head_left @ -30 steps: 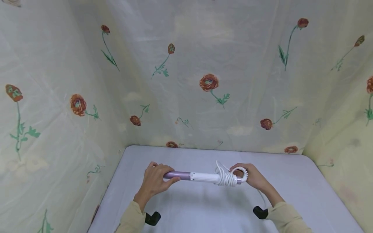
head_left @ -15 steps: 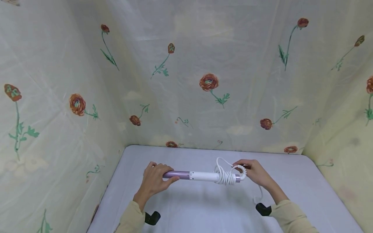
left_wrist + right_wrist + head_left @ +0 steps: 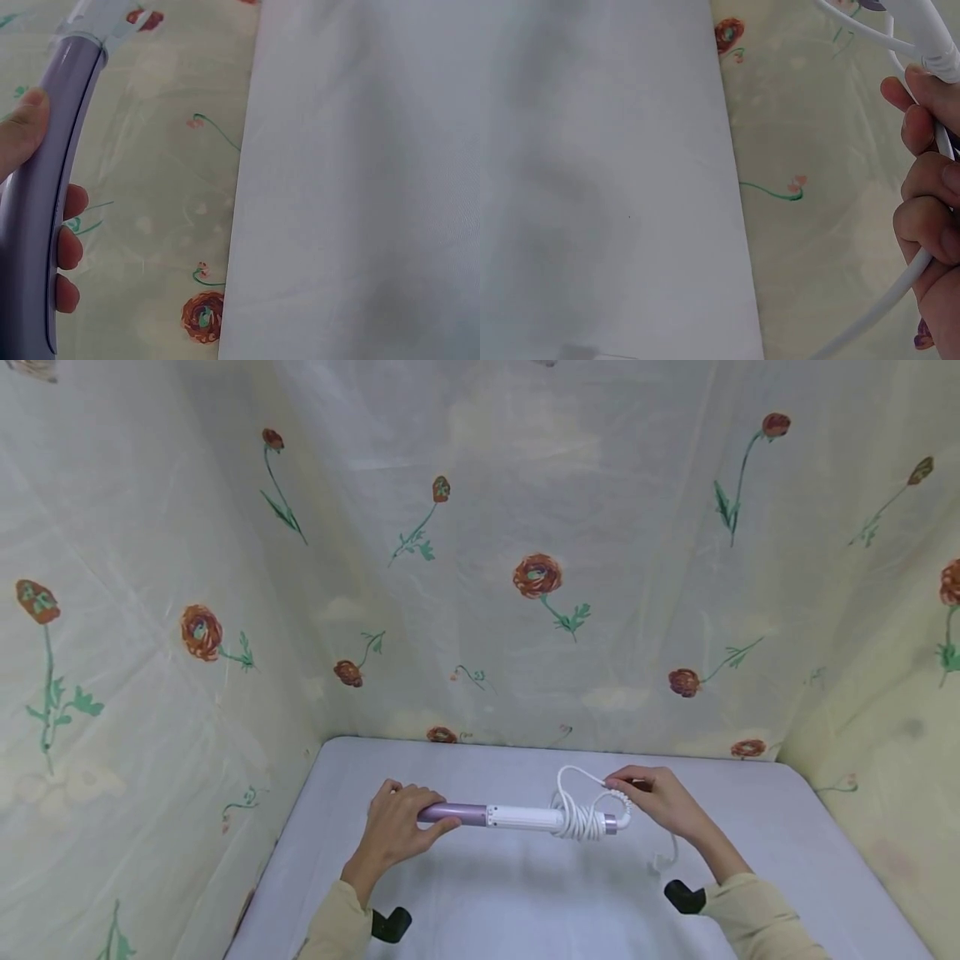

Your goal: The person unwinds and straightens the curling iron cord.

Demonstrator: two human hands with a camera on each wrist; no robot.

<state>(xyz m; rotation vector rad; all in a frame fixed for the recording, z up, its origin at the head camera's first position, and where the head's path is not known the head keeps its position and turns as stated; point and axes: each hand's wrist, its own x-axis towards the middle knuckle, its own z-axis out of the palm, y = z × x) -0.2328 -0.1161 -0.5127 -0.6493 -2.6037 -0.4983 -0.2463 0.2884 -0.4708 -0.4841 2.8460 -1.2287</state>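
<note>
A curling wand with a purple barrel and white handle is held level above the grey table. My left hand grips the purple barrel at its left end. A white cord is wound in several loops round the handle's right end. My right hand pinches the cord just beyond that end; a loose length hangs down under the wrist.
Cream cloth printed with red flowers hangs as walls at the back and on both sides of the table. A black wrist-camera mount sits under each sleeve.
My right hand has lifted the cord up and over the wand's right end, from beside the tip to slightly above it. The left hand and wand have stayed put.
</note>
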